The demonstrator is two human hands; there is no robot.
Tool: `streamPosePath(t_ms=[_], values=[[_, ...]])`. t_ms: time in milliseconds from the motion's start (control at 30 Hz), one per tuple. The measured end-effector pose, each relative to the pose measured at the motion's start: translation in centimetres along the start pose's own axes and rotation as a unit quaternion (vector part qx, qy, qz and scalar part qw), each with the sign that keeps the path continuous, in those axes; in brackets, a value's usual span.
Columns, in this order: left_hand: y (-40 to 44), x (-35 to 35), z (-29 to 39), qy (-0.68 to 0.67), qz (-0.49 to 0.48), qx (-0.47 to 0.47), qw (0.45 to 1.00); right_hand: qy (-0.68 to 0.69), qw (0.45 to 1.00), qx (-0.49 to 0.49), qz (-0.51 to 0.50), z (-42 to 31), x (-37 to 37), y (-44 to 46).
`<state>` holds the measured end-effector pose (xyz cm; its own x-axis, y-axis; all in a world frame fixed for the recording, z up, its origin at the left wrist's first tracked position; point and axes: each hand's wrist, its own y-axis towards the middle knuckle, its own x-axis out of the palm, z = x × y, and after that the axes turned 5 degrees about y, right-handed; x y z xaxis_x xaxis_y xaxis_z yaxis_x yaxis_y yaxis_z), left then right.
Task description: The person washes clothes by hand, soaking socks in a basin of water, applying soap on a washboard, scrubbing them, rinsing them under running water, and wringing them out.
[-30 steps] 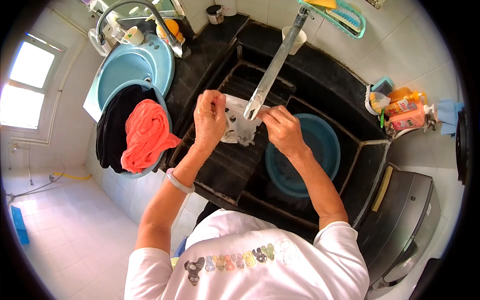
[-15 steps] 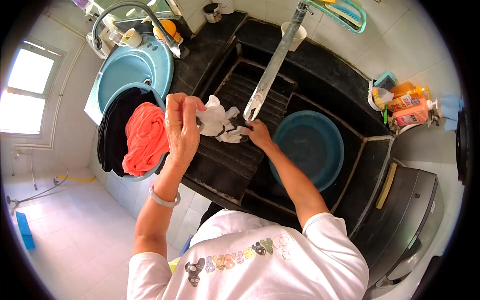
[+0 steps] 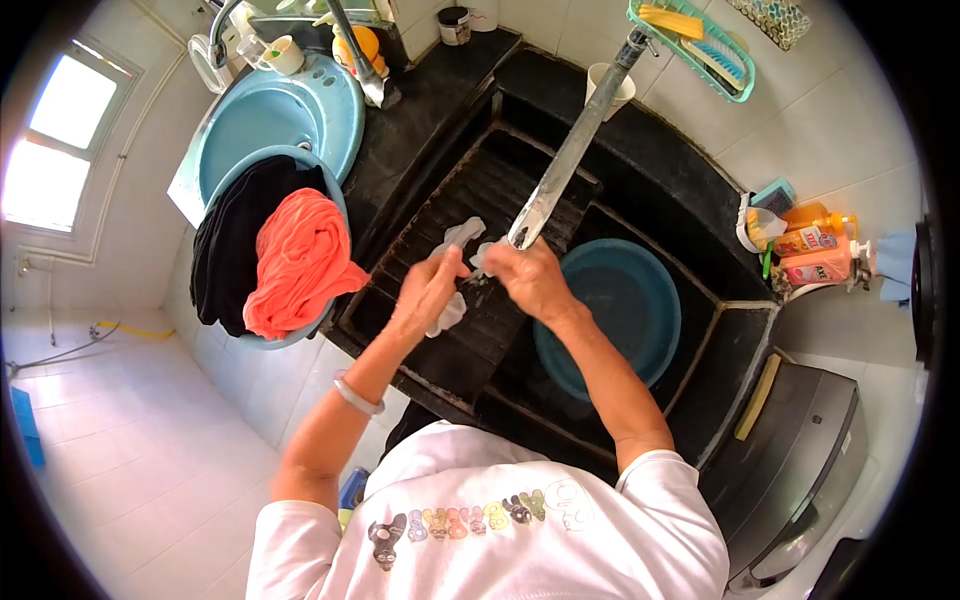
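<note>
Both hands are together over the ribbed black washboard slab (image 3: 455,360), just below the metal faucet (image 3: 570,140). My left hand (image 3: 428,292) is closed on a thin, wet-looking white cloth (image 3: 462,236), whose loose parts stick out above and beneath the fingers. My right hand (image 3: 532,280), under the spout tip, grips the same cloth at its right side; the fingers partly hide it. Beside my right forearm, the blue basin (image 3: 622,300) sits in the black sink (image 3: 700,340). The kind of cloth cannot be made out.
At left, a tub (image 3: 345,225) of black clothes (image 3: 235,255) and a coral garment (image 3: 305,262) rests against the blue washbasin (image 3: 335,110). Soap bottles (image 3: 815,262) stand on the right ledge. A brush rack (image 3: 715,60) hangs above. A grey machine (image 3: 810,430) stands at lower right.
My left hand has come down and right from its raised position to meet the right hand. The white cloth, spread out before, is now bunched between them. The view has shifted slightly.
</note>
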<state>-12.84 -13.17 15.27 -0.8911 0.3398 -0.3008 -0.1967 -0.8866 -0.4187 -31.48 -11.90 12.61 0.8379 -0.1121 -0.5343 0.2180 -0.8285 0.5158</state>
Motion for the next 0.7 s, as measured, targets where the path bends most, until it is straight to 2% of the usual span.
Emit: streamPosePath(t_ms=[67,133,233,333,367,467,500,600,633,700], values=[[0.0,2.0,0.1,-0.046,-0.046,-0.033,0.997,-0.046,0.996,-0.064,-0.033,-0.7,0.7,-0.4],[0.9,2.6,-0.7,-0.128,-0.095,-0.104,0.982,-0.085,0.994,-0.061,-0.031,-0.9,1.1,-1.5],[1.6,3.6,-2.5,-0.216,-0.066,-0.159,0.961,-0.090,0.994,-0.055,-0.012,-1.2,1.5,-3.0],[2.2,4.3,-3.3,-0.295,-0.017,-0.182,0.938,-0.064,0.997,-0.003,0.032,-2.1,1.9,-4.2],[2.7,4.4,-4.3,-0.248,-0.017,-0.150,0.957,-0.066,0.997,0.033,0.016,-1.3,2.1,-5.0],[2.0,4.8,-2.7,-0.166,0.023,-0.102,0.980,-0.130,0.991,0.023,0.001,-0.7,0.9,-4.5],[1.9,4.3,-2.2,-0.119,0.000,-0.076,0.990,-0.127,0.992,0.013,0.000,-0.7,0.5,-4.1],[2.4,3.9,-0.7,-0.116,-0.031,-0.081,0.989,-0.207,0.978,-0.019,0.009,0.4,0.2,-3.2],[2.9,3.8,-1.0,-0.111,-0.033,-0.066,0.991,-0.207,0.978,0.006,-0.005,1.0,0.5,-3.1],[3.3,3.5,-0.7,0.038,-0.028,-0.044,0.998,-0.222,0.975,0.008,-0.018,1.2,0.1,-2.7]])
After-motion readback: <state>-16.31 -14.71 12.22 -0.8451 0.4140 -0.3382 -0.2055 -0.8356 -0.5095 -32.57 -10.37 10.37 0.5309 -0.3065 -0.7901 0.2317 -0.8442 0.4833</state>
